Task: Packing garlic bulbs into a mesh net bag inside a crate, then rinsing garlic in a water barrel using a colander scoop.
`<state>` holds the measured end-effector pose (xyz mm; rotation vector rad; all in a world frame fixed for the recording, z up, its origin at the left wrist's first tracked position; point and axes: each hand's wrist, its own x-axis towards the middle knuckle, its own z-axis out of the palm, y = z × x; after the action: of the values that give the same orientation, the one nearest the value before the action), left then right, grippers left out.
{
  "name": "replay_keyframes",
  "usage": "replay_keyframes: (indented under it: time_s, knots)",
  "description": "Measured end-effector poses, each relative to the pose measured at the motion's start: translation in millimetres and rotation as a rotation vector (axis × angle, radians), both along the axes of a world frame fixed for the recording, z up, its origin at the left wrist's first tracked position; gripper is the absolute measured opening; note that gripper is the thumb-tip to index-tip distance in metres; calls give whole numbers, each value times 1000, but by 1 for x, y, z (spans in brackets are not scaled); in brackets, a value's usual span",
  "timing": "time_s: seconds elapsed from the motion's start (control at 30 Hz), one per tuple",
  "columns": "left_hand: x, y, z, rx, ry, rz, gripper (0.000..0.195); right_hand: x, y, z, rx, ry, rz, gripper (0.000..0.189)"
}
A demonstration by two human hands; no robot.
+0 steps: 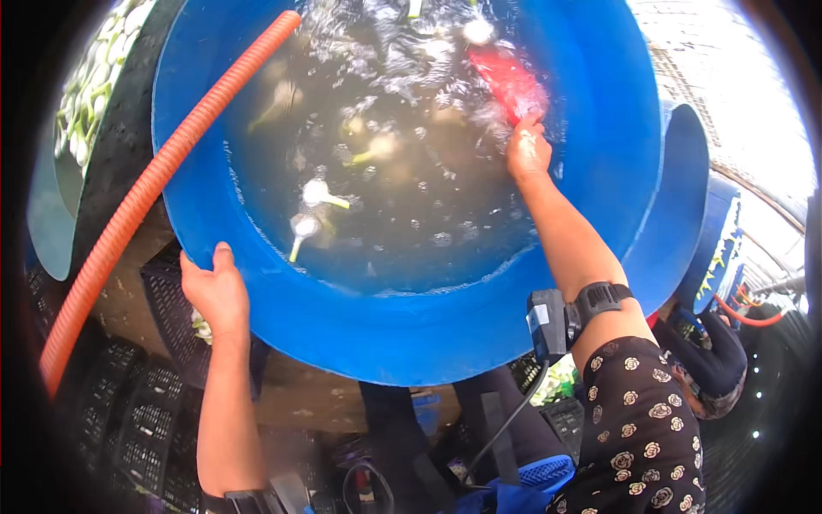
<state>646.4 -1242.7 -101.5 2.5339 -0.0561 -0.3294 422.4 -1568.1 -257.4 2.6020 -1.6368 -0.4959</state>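
Observation:
A round blue plastic tub (398, 340) of murky, churning water fills the space before me. My left hand (221, 286) grips its rim at the left, thumb up over the edge. My right hand (530, 148) is over the water on the right side, closed on the near end of a red implement (510, 80). Splashing water blurs the red implement, so its exact kind is unclear. Pale bulb vegetables with short green stems float about, among them one bulb (316, 191) and another bulb (304, 225) at the left. Another white bulb (478, 31) lies just beyond the red implement.
An orange corrugated hose (170, 151) crosses the tub's left rim. Heaped bulbs (96, 83) lie at the far left. Black plastic crates (144, 424) stand below left. Another blue tub (684, 186) stands to the right, with a person (713, 360) beyond it.

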Motion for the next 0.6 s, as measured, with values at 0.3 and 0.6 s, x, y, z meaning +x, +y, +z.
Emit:
replay_keyframes:
  time_s: [0.3, 0.6]
  knots:
    - [-5, -1, 1, -75, 70, 54, 28, -14, 2, -39, 367, -100, 210, 17]
    - [-6, -4, 5, -66, 76, 45, 24, 35, 87, -38, 637, -302, 201, 20]
